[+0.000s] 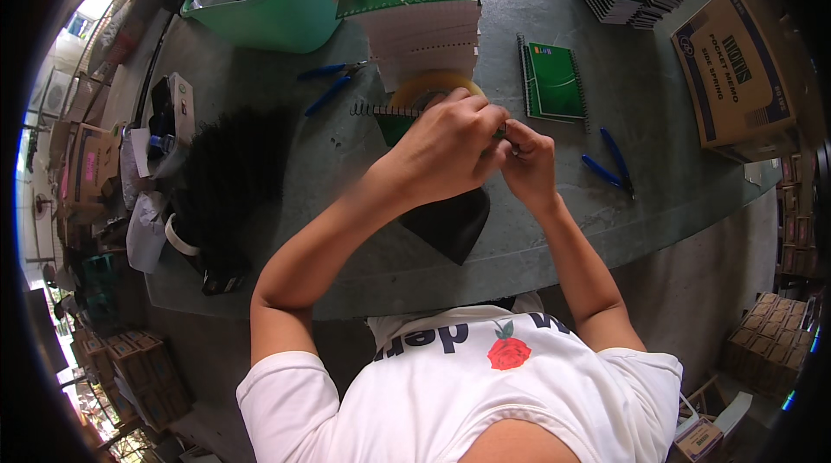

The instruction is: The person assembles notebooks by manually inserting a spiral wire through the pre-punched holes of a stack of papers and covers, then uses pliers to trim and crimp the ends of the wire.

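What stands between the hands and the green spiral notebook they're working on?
Nothing visible: the left hand and right hand are already on the green spiral notebook, hiding most of it.

Grey worktable point(554, 229), green basin point(286, 4), notebook stack point(424, 22), blue pliers point(610, 164), cardboard box point(736, 73), perhaps black coils point(229, 177).

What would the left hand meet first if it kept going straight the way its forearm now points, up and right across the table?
Probably the right hand, whose fingers already meet the left hand over the spiral notebook. Beyond them lies the green notebook, though depth is unclear.
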`<state>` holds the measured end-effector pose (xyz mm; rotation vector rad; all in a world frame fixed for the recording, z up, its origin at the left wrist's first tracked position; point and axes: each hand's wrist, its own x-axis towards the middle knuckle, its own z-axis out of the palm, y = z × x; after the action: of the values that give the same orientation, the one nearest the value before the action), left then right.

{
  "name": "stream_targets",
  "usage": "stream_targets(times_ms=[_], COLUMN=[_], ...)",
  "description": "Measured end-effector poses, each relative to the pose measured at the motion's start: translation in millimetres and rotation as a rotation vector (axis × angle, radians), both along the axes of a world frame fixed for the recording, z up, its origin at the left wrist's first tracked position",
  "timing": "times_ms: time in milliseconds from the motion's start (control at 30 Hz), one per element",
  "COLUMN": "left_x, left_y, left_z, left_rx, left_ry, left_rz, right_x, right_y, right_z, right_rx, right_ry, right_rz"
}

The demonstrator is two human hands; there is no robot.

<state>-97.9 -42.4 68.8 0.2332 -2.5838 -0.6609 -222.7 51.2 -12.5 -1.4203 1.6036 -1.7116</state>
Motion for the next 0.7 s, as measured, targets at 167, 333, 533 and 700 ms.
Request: stream_targets(times_ms=[167, 333, 533, 700], left_x=[1, -3, -3, 0], left_y=[3, 9, 5, 7], left_z=[-7, -2, 4, -1], left_rx=[0.008, 0.012, 0.178, 0.076], left_ry=[0.055, -0.029, 0.038, -0.035], left_rz=[0.004, 0.093, 0.021, 0.017], right_x=[2, 11, 0, 3], right_y=[1, 4, 9, 8], right_z=[-4, 3, 0, 4], right_rx=[0.022, -0.067, -0.012, 0.021], right_ry=[0.087, 0.245, 0.147, 0.084], right_rz=[-0.045, -0.15, -0.013, -0.007])
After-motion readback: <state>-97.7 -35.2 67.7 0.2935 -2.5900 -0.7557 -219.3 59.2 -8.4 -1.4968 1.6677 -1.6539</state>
